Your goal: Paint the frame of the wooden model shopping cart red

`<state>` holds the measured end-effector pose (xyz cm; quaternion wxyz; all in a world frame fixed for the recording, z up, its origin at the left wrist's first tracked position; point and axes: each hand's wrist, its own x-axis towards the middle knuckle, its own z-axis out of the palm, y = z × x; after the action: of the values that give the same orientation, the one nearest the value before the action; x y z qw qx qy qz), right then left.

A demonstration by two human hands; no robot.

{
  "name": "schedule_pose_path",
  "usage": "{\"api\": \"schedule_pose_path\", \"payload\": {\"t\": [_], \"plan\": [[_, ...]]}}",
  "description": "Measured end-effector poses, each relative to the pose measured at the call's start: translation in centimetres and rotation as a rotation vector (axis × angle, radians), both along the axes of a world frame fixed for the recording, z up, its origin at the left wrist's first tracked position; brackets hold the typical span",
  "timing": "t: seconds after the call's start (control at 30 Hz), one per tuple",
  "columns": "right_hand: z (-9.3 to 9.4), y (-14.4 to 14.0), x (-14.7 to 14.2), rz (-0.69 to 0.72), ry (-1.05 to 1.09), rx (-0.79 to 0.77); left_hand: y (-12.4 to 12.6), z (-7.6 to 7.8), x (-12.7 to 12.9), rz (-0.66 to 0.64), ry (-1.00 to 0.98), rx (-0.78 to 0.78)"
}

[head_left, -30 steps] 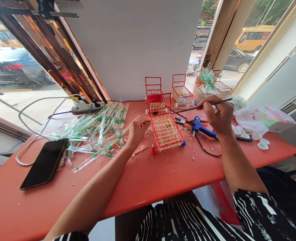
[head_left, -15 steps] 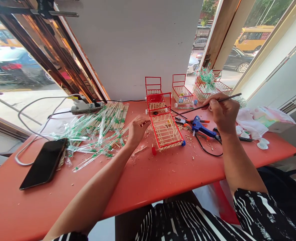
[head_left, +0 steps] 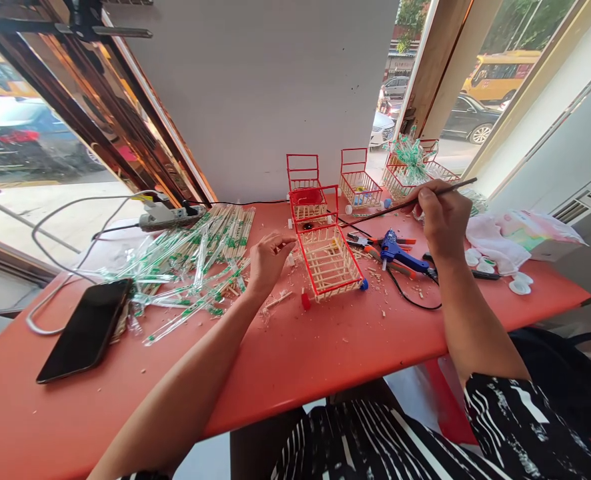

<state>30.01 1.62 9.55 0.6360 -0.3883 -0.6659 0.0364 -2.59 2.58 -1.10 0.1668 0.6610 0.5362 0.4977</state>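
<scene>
My right hand [head_left: 438, 217] grips a thin dark brush [head_left: 410, 203], fingers closed round its shaft, the handle end slanting up to the right and the tip pointing down-left toward the model shopping cart [head_left: 328, 260]. That cart, built of pale sticks with a red frame, stands on the red worktop [head_left: 325, 347] near the middle of the view, between my two hands. My left hand [head_left: 268, 260] rests just beside the cart's left side, fingers loosely curled and holding nothing that I can make out; whether the fingertips touch the frame I cannot tell. A blue glue gun [head_left: 400, 257] lies on the worktop below my right hand, next to pliers [head_left: 368, 243] with red handles. A heap of wrapped chopsticks [head_left: 195, 260] spreads to the left of my left hand, with a black phone [head_left: 85, 330] nearer the left edge. Three further carts [head_left: 358, 183] stand along the back of the worktop.
</scene>
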Motion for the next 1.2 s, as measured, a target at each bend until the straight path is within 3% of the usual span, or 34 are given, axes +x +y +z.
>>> {"api": "schedule_pose_path", "payload": {"t": [0.27,1.2], "plan": [[-0.35,-0.01,-0.09,0.024,-0.096,-0.001,-0.45,0.22,-0.39,0.014,-0.007,-0.002],[-0.55,0.17,-0.04,0.072,-0.103,0.021,-0.52,0.31,-0.06,-0.001,-0.028,-0.028]]}}
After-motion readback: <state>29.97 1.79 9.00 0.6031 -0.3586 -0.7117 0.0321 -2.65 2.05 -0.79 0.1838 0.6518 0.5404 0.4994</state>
